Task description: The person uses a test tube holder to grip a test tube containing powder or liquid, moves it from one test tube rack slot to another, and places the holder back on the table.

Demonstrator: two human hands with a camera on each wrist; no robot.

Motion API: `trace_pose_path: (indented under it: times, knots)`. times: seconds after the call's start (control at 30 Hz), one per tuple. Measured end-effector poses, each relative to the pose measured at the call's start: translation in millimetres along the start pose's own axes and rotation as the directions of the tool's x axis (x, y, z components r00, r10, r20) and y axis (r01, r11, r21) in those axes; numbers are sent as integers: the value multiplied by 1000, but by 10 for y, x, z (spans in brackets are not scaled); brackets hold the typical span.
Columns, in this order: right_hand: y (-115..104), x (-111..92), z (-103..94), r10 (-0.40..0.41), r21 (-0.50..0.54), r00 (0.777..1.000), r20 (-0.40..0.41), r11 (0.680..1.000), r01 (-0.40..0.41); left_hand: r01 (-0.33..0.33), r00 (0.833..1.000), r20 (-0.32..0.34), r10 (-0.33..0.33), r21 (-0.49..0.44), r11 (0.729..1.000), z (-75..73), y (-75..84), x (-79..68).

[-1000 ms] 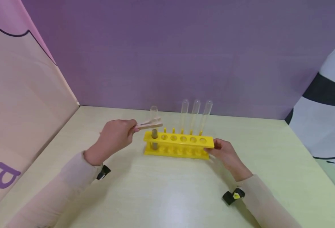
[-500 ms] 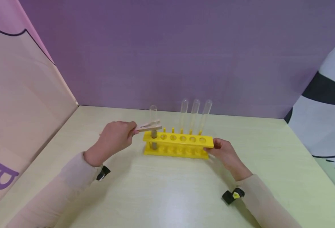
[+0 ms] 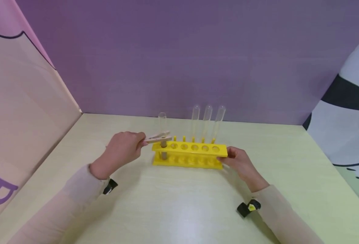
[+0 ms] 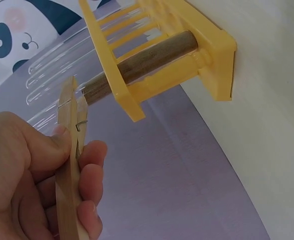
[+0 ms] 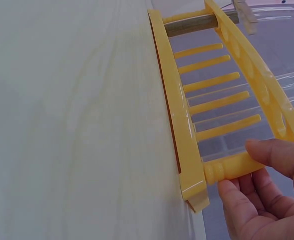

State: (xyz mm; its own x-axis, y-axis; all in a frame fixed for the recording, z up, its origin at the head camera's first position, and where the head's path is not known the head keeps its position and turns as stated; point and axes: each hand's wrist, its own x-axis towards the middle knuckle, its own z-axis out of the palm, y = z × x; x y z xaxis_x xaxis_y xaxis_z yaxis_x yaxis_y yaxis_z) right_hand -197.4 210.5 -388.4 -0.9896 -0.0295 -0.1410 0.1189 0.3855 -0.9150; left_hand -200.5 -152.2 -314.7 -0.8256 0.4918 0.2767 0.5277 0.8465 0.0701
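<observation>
A yellow test tube rack (image 3: 191, 145) stands on the table. In its leftmost hole is an upright glass test tube (image 3: 164, 144) with grey-brown filling in its lower part. My left hand (image 3: 125, 145) grips a wooden test tube clamp (image 3: 155, 138), thumb on one side and curled fingers on the other. The clamp's tips overlap the tube just above the rack's top plate, near the upper end of the filling in the left wrist view. At the rack's other end, my right hand (image 3: 237, 159) pinches the end post (image 5: 239, 165) between thumb and fingers.
Along the back of the rack, 3 clear test tubes (image 3: 207, 117) sit upside down on pegs. The pale tabletop (image 3: 179, 203) ends at a purple backdrop (image 3: 179, 61). Printed panels stand left and right. Black straps circle both wrists.
My left hand has lowered the wooden clamp slightly along the test tube, closer to the rack's top plate. The right hand keeps its hold on the rack, and the head view has shifted a little.
</observation>
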Motion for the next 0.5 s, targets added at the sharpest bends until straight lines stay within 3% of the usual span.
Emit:
trace_pose_path:
  times: [0.5]
  knots:
    - [11,-1,-16,-26,27,1000,0,999,26,17,999,40,-17,1,1000,40,17,-8]
